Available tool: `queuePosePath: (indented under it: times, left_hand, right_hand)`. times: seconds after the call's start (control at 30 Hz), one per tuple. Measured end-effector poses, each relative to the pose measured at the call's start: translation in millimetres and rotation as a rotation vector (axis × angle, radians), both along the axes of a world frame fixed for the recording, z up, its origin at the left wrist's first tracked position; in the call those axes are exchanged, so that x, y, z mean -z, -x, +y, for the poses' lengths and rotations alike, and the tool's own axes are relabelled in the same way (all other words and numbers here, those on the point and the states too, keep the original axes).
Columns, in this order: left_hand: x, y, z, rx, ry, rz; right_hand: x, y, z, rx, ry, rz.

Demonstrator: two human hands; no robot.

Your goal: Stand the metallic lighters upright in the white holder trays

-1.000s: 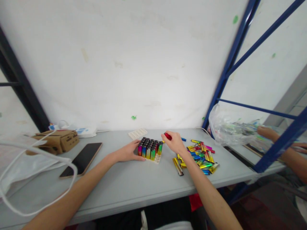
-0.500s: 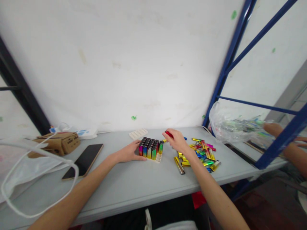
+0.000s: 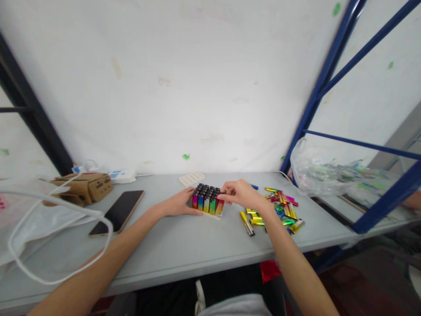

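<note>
Several shiny multicoloured lighters (image 3: pixel 206 204) with black tops stand upright in rows in a white tray (image 3: pixel 217 217) on the grey table. My left hand (image 3: pixel 180 203) grips the left side of this block, its thumb along the front and its fingers behind. At the right front corner, my right hand (image 3: pixel 237 193) pinches the top of a red and yellow lighter (image 3: pixel 220 206), which stands in the tray. To the right of the tray, partly behind my right forearm, lies a loose pile of coloured lighters (image 3: pixel 286 213).
Behind the block lies another white tray with holes (image 3: pixel 191 178). On the left are a phone (image 3: pixel 118 212), a cardboard box (image 3: pixel 94 188) and a looping white cable (image 3: pixel 110 228). A blue frame post (image 3: pixel 305 109) and a clear plastic bag (image 3: pixel 312 169) stand at right.
My right hand has moved left from above the pile to the tray's right front corner, bringing a red lighter there. My left hand stays at the block. The view has shifted slightly.
</note>
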State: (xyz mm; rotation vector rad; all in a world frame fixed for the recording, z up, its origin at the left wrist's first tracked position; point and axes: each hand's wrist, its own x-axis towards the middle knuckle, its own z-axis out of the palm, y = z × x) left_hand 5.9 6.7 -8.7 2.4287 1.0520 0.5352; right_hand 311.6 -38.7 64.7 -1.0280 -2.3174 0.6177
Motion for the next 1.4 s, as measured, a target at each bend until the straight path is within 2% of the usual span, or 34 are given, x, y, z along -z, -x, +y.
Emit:
queuePosePath:
  times: [0.23, 0.33, 0.63, 0.9, 1.2, 1.4]
  left_hand:
    - [0.7, 0, 0, 0.011, -0.002, -0.027]
    - [-0.4, 0, -1, 0.014, 0.002, -0.015]
    - [0.2, 0, 0, 0.003, -0.011, 0.0]
    - [-0.5, 0, -1, -0.008, -0.001, 0.008]
    - [-0.8, 0, -1, -0.006, 0.006, -0.001]
    - [-1.9, 0, -1, 0.015, -0.001, 0.001]
  right_hand:
    - [11.7, 1, 11, 0.095, -0.062, 0.01]
    - [14.4, -1, 15, 0.081, -0.022, 0.033]
    - [8.7, -1, 11, 0.031, 0.081, 0.06]
    - [12.6, -2, 16, 0.042, -0.007, 0.065]
    - [11.3, -4, 16, 0.048, 0.059, 0.013]
    - [7.4, -3, 13, 0.042, 0.011, -0.008]
